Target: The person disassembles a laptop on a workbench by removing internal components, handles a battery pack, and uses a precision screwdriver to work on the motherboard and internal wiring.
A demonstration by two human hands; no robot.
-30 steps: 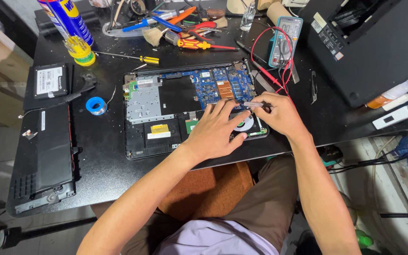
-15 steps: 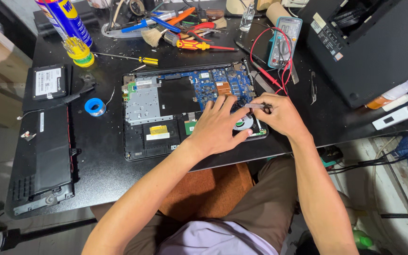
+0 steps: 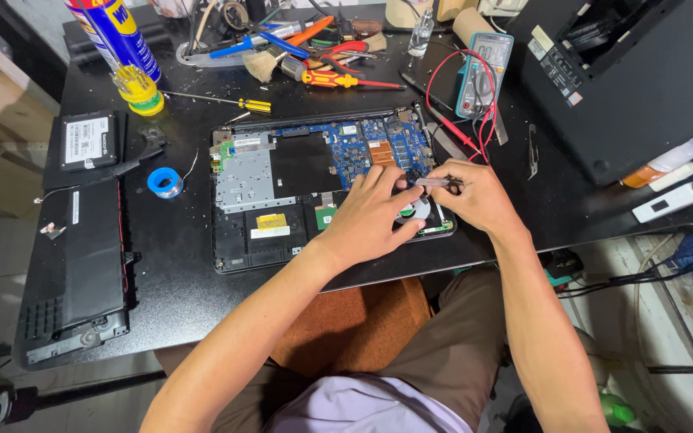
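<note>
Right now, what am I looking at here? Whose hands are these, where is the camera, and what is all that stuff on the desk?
The camera sits on a person's head and looks down at their own two bare hands. On the black desk lies an opened laptop with its circuit board showing. The left hand rests on it beside a small round fan. The fingers of the right hand pinch a thin tool over the fan. Around it lie a multimeter with red leads, screwdrivers, a blue roll, a spray can and the removed bottom cover.
</note>
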